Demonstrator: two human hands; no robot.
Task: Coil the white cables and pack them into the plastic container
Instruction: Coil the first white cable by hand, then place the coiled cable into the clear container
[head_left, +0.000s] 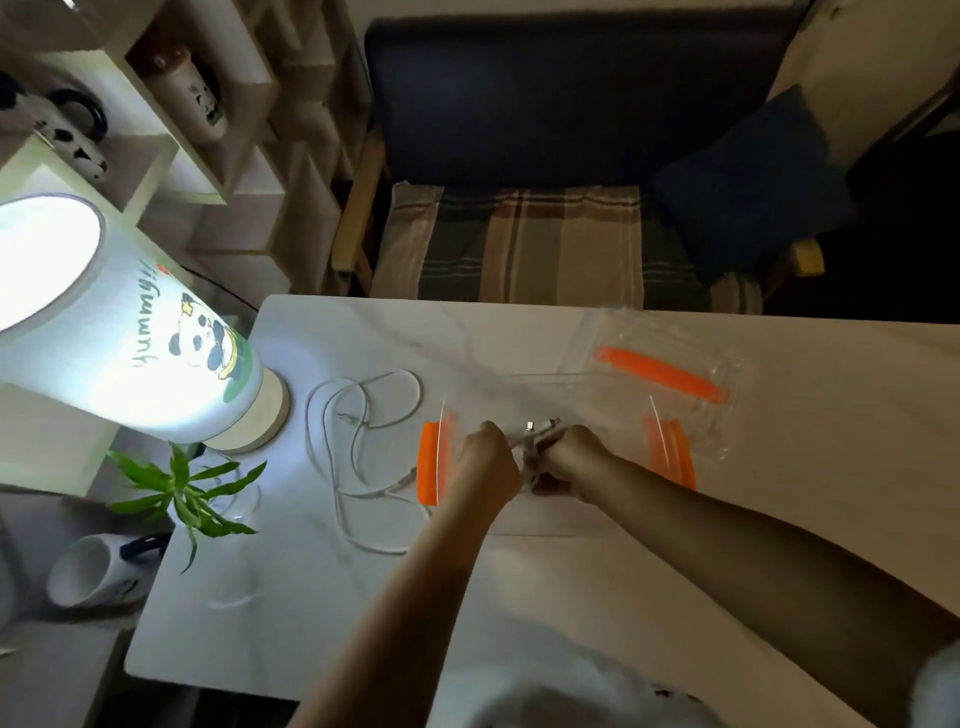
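A clear plastic container (613, 395) with orange side clips sits mid-table. My left hand (485, 465) and my right hand (569, 457) are over it, both closed on a bundled white cable (535, 436) whose metal plug ends stick up between them. A second white cable (363, 447) lies in loose loops on the table left of the container. The container's clear lid (670, 364), with an orange strip, lies at the back right, touching the container.
A lit panda lamp (156, 364) stands at the table's left end, with a small green plant (192, 488) in a glass beside it. A mug (98, 569) sits lower left off the table. A chair with a plaid cushion (519, 244) is beyond the far edge.
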